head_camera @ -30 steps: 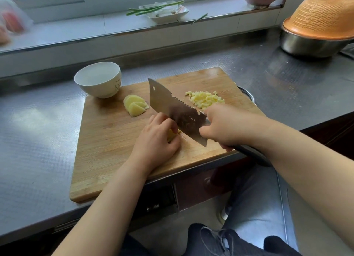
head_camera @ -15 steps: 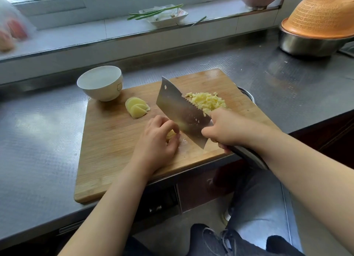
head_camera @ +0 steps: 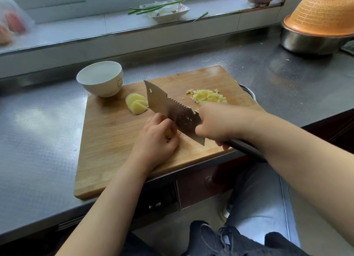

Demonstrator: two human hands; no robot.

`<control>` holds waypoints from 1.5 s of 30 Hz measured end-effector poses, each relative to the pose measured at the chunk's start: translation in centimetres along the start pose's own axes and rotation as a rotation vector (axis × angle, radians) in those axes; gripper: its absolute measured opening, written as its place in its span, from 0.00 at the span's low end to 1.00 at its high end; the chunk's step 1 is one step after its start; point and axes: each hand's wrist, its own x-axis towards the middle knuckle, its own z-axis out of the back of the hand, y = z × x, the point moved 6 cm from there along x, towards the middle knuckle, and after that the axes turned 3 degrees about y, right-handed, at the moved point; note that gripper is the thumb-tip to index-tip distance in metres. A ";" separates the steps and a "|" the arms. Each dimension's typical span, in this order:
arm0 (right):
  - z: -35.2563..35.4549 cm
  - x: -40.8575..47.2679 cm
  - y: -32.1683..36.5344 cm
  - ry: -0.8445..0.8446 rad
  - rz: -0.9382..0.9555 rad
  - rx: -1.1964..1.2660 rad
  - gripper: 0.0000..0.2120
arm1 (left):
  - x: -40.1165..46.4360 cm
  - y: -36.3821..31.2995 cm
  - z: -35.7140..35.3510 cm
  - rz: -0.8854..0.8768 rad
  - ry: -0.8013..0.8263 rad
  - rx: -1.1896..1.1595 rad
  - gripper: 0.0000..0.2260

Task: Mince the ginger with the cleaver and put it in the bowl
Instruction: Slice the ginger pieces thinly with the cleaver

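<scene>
Since the earlier frame the cleaver (head_camera: 173,113) has shifted: its blade no longer covers the minced pile (head_camera: 207,97), which now lies exposed just beyond the right hand (head_camera: 220,124). The right hand grips the cleaver at the handle, fingers wrapped round it, blade angled away and to the left, its flat against the knuckles of the left hand (head_camera: 156,140). The left hand is curled over a small piece of ginger (head_camera: 169,134), pinning it to the cutting board (head_camera: 115,140); only a sliver of the piece shows under the fingers. A fan of ginger slices (head_camera: 137,105) lies beyond the left hand, just beside the blade tip. The white bowl (head_camera: 100,81) stands further beyond, at the board's far left corner, nothing visible in it.
</scene>
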 end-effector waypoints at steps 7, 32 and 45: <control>-1.2 0.8 -1.2 -0.063 -0.048 0.019 0.09 | -0.2 -0.4 0.1 -0.015 -0.009 0.018 0.05; -1.4 0.8 0.1 -0.026 -0.036 0.010 0.10 | -0.5 -0.1 0.3 0.009 -0.051 0.028 0.03; -0.4 -0.7 -1.2 -0.102 0.006 0.134 0.10 | -1.1 0.0 0.8 0.043 -0.055 0.055 0.05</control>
